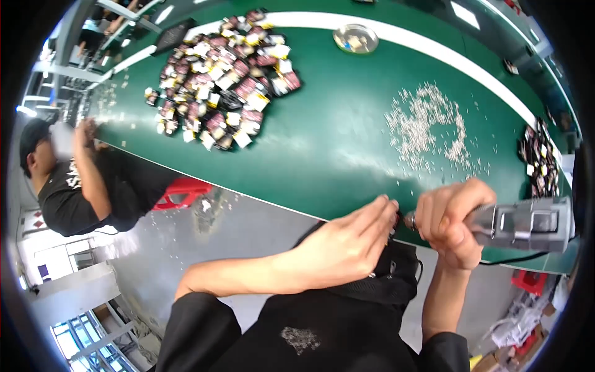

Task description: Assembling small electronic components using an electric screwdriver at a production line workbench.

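In the head view, apparently busy with a driving or fastening step at the near edge of the long green tabletop (338, 146). Gripping a gray, boxy-bodied power driver (527, 224) in the right hand (455, 216), with fingers curled firmly around its front part and with the slim metal tip (409, 220) aimed leftward. Reaching across with the left hand (347, 251), back uppermost, with fingers straight and pressed together over a small dark piece with a touch of red (395, 228), close to the tip. Mostly covered there, at the tabletop's edge in front of the body; impossible to tell whether pinched or merely steadied, with the thumb out of sight.

Spread just beyond the right hand: a loose scatter of tiny pale pieces (427, 127), perhaps screws. Heaped farther off to the left: black packages with white and yellow labels (223, 80). Set near the far side: a round, shallow clear dish (355, 39).

As a judgement, best met next by bracing the small dark piece, lining up the tip squarely, pressing evenly, and keeping the left fingertips clear of any slip.
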Motion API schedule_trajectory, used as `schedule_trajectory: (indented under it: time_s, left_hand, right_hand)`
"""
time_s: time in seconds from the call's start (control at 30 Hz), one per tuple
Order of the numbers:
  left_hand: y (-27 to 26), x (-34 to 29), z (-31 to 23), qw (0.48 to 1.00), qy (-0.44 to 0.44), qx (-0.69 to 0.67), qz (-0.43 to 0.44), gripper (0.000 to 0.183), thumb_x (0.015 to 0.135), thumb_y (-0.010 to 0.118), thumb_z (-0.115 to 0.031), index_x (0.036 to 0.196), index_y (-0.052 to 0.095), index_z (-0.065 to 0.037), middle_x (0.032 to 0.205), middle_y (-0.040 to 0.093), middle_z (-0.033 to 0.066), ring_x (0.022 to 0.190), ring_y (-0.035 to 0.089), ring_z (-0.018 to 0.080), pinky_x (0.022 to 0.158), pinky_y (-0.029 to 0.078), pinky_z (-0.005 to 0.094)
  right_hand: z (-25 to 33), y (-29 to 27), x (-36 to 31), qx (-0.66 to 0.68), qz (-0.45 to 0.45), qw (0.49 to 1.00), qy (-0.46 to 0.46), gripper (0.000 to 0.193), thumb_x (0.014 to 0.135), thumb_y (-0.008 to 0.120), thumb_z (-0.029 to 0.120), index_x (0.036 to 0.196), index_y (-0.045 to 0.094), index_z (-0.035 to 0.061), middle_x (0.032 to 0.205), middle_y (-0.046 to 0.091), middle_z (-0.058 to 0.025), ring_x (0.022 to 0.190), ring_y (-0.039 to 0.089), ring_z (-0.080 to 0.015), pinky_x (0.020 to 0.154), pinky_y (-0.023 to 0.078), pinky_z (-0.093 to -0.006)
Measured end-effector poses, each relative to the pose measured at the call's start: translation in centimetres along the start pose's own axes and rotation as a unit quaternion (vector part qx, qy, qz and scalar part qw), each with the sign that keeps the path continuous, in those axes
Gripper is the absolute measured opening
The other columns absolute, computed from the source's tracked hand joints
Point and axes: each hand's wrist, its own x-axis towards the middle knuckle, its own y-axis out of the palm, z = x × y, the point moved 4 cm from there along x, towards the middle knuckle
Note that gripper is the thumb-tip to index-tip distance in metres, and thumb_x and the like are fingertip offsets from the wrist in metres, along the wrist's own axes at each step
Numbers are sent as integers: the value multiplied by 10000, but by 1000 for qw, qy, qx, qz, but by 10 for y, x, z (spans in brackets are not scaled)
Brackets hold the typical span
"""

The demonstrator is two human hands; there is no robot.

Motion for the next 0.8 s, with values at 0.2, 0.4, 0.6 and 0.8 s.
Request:
schedule_trajectory:
  time_s: [0.2,0.4,0.6,0.8]
  left_hand:
    - [-35,-17,37,993,-100,-17,-57,453,644,630,10,1090,565,65,1134,577,181,1055,564,332,901,481,372]
    - [-111,-64,185,896,-316,251,-186,312,896,507,-47,1202,529,12,1155,572,203,1101,529,340,942,408,398]
    - [-85,-18,154,925,-224,246,-185,312,832,596,-9,1143,584,-37,1197,544,148,1102,516,324,930,415,393]
    - [-14,55,80,987,-106,28,-114,209,724,675,26,924,623,-5,912,588,97,837,579,250,697,483,346]
  right_hand:
    - [32,-13,-25,99,12,979,-176,238,898,590,228,915,427,56,503,415,24,398,401,-94,425,365,-244]
    - [27,-50,-57,107,-104,977,-155,157,943,456,214,881,396,83,502,354,31,382,311,-71,435,324,-232]
    - [-1,-62,-68,173,-166,964,-113,156,927,455,210,873,406,72,500,339,19,387,324,-83,450,347,-256]
    - [0,-68,-75,200,-181,957,-111,135,919,448,192,865,409,74,491,349,15,383,346,-89,448,353,-262]
